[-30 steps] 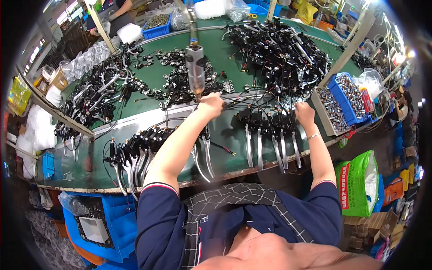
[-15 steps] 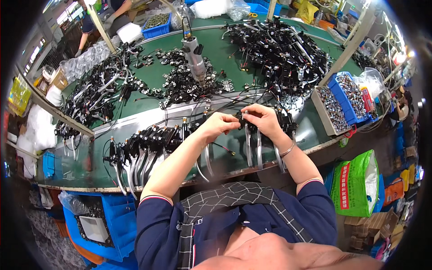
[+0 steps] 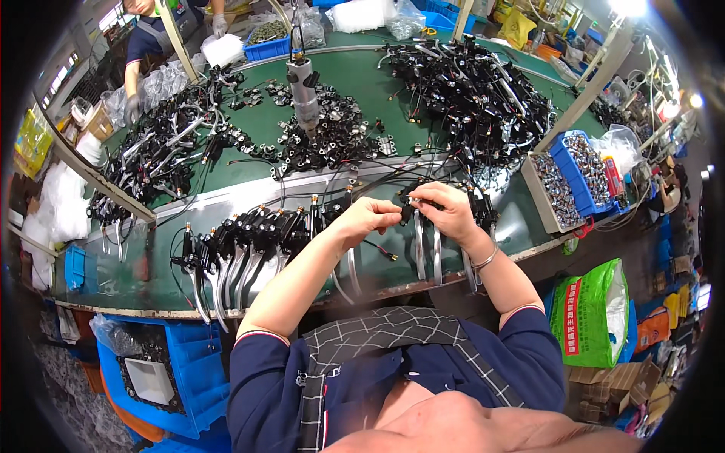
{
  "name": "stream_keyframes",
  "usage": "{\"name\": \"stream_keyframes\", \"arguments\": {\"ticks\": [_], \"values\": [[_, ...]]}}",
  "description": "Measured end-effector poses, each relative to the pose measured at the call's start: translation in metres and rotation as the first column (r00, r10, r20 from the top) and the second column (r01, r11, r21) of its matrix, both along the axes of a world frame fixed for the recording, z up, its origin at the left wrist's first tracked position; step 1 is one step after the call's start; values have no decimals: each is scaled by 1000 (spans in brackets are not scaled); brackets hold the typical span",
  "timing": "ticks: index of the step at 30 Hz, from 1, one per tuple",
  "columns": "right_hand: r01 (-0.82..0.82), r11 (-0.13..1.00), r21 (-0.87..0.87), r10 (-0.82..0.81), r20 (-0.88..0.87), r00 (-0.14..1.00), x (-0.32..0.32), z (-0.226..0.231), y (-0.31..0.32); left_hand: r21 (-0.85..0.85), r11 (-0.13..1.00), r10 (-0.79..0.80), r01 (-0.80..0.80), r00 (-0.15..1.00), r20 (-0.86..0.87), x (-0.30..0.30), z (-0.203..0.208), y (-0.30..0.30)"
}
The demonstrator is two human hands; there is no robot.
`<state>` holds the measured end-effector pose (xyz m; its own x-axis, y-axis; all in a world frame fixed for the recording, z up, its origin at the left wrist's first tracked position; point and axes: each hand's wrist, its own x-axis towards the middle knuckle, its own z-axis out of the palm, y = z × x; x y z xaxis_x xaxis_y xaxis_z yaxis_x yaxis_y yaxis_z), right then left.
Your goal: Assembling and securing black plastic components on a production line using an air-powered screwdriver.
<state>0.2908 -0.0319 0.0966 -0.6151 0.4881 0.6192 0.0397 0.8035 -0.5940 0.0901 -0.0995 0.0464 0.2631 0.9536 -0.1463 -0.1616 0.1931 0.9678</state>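
Observation:
My two hands meet over a row of brake levers with black bodies and silver blades, hanging along the bench's near side. My left hand point(image 3: 370, 219) is closed, thumb and fingertips pressed together beside the black body of a brake lever point(image 3: 407, 214). My right hand point(image 3: 447, 210) pinches at the top of that same lever, where a small shiny bit shows. What exactly either hand grips is too small or hidden. To the left stand several more brake levers point(image 3: 249, 234), upright and close together, with brass-coloured tips. Another silver blade point(image 3: 436, 257) hangs below my right hand.
A power screwdriver point(image 3: 304, 94) hangs above a heap of small black clamps point(image 3: 332, 136). Piles of levers lie at left point(image 3: 155, 155) and right point(image 3: 476, 98). A blue bin of metal parts point(image 3: 578, 177) stands at right. A co-worker's gloved hand point(image 3: 134, 108) is at the far-left pile.
My right hand has dipped slightly, its fingers still pinched; my left stays nearly in place. The hanging screwdriver has swung left. The co-worker has come further into view, reaching toward the left pile.

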Motion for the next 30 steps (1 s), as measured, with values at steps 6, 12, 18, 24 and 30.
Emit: {"name": "stream_keyframes", "arguments": {"ticks": [6,12,18,24,30], "values": [[-21,990,143,14,52,999,2,0,-2,19,1000,-1,1,1000,-15,3,-3,-2],[-34,995,92,29,54,998,1,-8,2,-2,999,46,-46,998,53,9,-8,-5],[240,960,-146,-211,189,959,0,-11,-8,-171,961,242,-218,961,137,19,-16,-10],[234,880,-413,-135,254,958,-4,-18,-20,-72,876,481,-477,852,207,37,-22,-15],[189,745,-639,-38,243,969,-4,-24,-13,22,843,536,-538,842,63,50,-27,-21]]}}
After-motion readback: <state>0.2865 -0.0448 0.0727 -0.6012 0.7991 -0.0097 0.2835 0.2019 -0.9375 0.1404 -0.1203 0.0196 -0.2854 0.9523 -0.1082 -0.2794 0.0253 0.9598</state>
